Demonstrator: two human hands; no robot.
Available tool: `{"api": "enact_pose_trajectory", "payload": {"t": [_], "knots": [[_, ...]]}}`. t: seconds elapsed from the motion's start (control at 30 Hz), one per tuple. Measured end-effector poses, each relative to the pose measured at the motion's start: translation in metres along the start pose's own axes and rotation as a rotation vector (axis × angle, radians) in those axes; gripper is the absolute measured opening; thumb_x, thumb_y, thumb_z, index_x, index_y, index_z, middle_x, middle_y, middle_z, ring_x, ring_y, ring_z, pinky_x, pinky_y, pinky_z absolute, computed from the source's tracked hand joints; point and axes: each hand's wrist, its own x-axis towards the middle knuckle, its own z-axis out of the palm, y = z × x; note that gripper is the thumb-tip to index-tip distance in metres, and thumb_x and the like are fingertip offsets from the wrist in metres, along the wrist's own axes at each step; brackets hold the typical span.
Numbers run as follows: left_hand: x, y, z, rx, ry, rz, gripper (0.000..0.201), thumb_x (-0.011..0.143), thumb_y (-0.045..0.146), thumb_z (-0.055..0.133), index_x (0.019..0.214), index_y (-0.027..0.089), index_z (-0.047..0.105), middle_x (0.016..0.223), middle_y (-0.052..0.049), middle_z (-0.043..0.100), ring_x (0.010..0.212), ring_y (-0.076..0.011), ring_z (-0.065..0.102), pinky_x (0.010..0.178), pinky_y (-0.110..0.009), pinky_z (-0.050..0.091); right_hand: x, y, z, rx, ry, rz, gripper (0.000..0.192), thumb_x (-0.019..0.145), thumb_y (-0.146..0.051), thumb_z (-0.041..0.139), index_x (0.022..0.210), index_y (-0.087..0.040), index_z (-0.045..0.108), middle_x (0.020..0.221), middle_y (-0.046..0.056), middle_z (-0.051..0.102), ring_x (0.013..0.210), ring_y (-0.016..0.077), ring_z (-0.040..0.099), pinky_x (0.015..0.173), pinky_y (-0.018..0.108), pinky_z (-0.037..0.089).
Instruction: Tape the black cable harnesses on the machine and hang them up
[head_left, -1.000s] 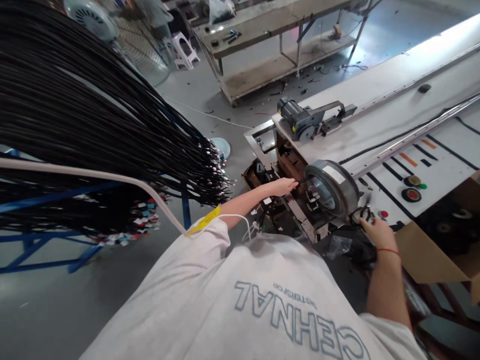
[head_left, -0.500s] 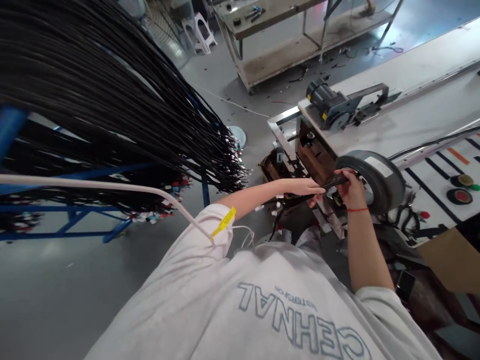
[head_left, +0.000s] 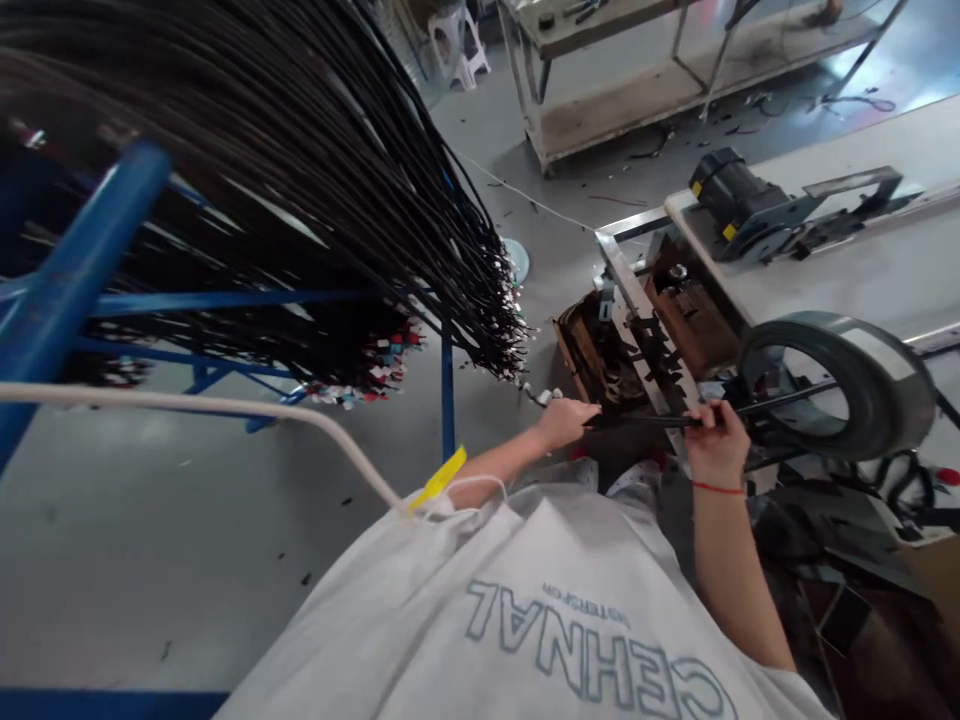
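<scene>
The left hand (head_left: 564, 424) hides part of the black cord (head_left: 641, 421); the top edge cuts off the bench (head_left: 622, 100) and cables (head_left: 300, 150).

Black cable (head_left: 645, 421) and red wristband (head_left: 718, 488) at four o'clock, dark-grey ring (head_left: 851, 385) at three, black bundled cables (head_left: 300, 170) at ten, blue frame (head_left: 82, 290) at nine, white shirt (head_left: 450, 600) with grey-outlined lettering (head_left: 600, 665) at six

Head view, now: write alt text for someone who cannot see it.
A person's left hand and right hand hold a black cable between them, beside a dark ring-shaped machine part. At left, a mass of black cables lies on a blue frame.
</scene>
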Motion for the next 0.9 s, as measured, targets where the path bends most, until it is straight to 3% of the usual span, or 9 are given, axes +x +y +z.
{"api": "enact_pose_trajectory", "payload": {"t": [0.07, 0.13, 0.27, 0.37, 0.5, 0.6, 0.77, 0.83, 0.9], "knots": [[-0.022, -0.027, -0.024, 0.201, 0.064, 0.038, 0.02, 0.077, 0.009, 0.056, 0.089, 0.022, 0.066, 0.104, -0.009, 0.067, 0.11, -0.0291, 0.055, 0.102, -0.038, 0.034, -0.005, 0.003, 0.007, 0.05, -0.079, 0.048, 0.024, 0.071, -0.041, 0.063, 0.069, -0.023, 0.047, 0.047, -0.009, 0.03, 0.051, 0.0119, 0.052, 0.067, 0.028, 0.053], [-0.037, -0.044, -0.043, 0.28, 0.128, 0.047, 0.024, 0.078, 0.005, 0.051, 0.091, 0.02, 0.065, 0.111, -0.009, 0.065, 0.107, -0.0276, 0.054, 0.1, -0.038, 0.033, -0.01, 0.002, 0.012, -0.058, -0.134, 0.129, 0.025, 0.07, -0.043, 0.064, 0.068, -0.023, 0.049, 0.047, -0.008, 0.037, 0.054, 0.0134, 0.054, 0.065, 0.028, 0.053], [-0.047, -0.053, -0.063, 0.377, 0.233, 0.085, 0.028, 0.083, 0.004, 0.045, 0.094, 0.02, 0.065, 0.12, -0.006, 0.063, 0.107, -0.0233, 0.053, 0.099, -0.037, 0.032, -0.015, -0.013, 0.012, -0.763, -0.32, 0.393, 0.037, 0.069, -0.055, 0.068, 0.068, -0.018, 0.061, 0.061, 0.008, 0.063, 0.057, 0.0202, 0.062, 0.052, 0.029, 0.049], [-0.045, -0.048, -0.074, 0.477, 0.296, 0.206, 0.024, 0.088, 0.009, 0.046, 0.091, 0.02, 0.067, 0.115, -0.002, 0.068, 0.11, -0.0207, 0.051, 0.101, -0.036, 0.03, -0.01, -0.038, 0.019, -1.22, -0.323, 0.175, 0.05, 0.079, -0.062, 0.056, 0.058, -0.017, 0.062, 0.053, 0.009, 0.06, 0.047, 0.0187, 0.056, 0.047, 0.028, 0.041], [-0.049, -0.04, -0.08, 0.641, 0.355, 0.501, 0.028, 0.097, 0.021, 0.042, 0.093, 0.024, 0.07, 0.113, 0.001, 0.07, 0.111, -0.0171, 0.052, 0.101, -0.034, 0.03, -0.004, -0.067, 0.052, -1.648, -0.435, -0.034, 0.056, 0.081, -0.061, 0.053, 0.043, -0.02, 0.055, 0.039, 0.005, 0.048, 0.039, 0.0172, 0.046, 0.046, 0.03, 0.034], [-0.056, -0.029, -0.068, 0.696, 0.306, 0.702, 0.029, 0.099, 0.028, 0.041, 0.101, 0.028, 0.07, 0.115, 0.002, 0.069, 0.113, -0.013, 0.054, 0.102, -0.031, 0.031, -0.014, -0.059, 0.091, -1.402, -0.591, -0.038, 0.053, 0.082, -0.065, 0.053, 0.056, -0.019, 0.064, 0.05, 0.006, 0.058, 0.049, 0.0193, 0.055, 0.051, 0.03, 0.041], [-0.053, -0.013, -0.025, 0.824, 0.254, 0.983, 0.032, 0.099, 0.03, 0.039, 0.097, 0.031, 0.071, 0.115, 0.004, 0.07, 0.112, -0.0125, 0.056, 0.099, -0.028, 0.037, -0.036, 0.008, 0.16, -0.774, -1.148, 0.501, 0.042, 0.075, -0.06, 0.064, 0.074, -0.018, 0.066, 0.068, 0.004, 0.064, 0.064, 0.0188, 0.058, 0.06, 0.029, 0.048], [-0.047, -0.014, -0.011, 0.89, 0.351, 1.061, 0.034, 0.099, 0.027, 0.04, 0.092, 0.031, 0.073, 0.114, 0.004, 0.07, 0.111, -0.0131, 0.056, 0.096, -0.027, 0.039, -0.038, 0.028, 0.177, -0.596, -1.175, 0.564, 0.04, 0.074, -0.055, 0.067, 0.088, -0.017, 0.065, 0.064, 0.0, 0.058, 0.061, 0.0154, 0.055, 0.057, 0.027, 0.047], [-0.043, -0.02, -0.001, 0.992, 0.544, 1.022, 0.033, 0.098, 0.027, 0.04, 0.097, 0.029, 0.073, 0.114, 0.002, 0.069, 0.11, -0.0124, 0.057, 0.094, -0.026, 0.041, -0.037, 0.038, 0.184, -0.482, -1.139, 0.484, 0.039, 0.075, -0.047, 0.07, 0.099, -0.017, 0.063, 0.059, -0.004, 0.05, 0.055, 0.0106, 0.047, 0.052, 0.022, 0.04]]}}
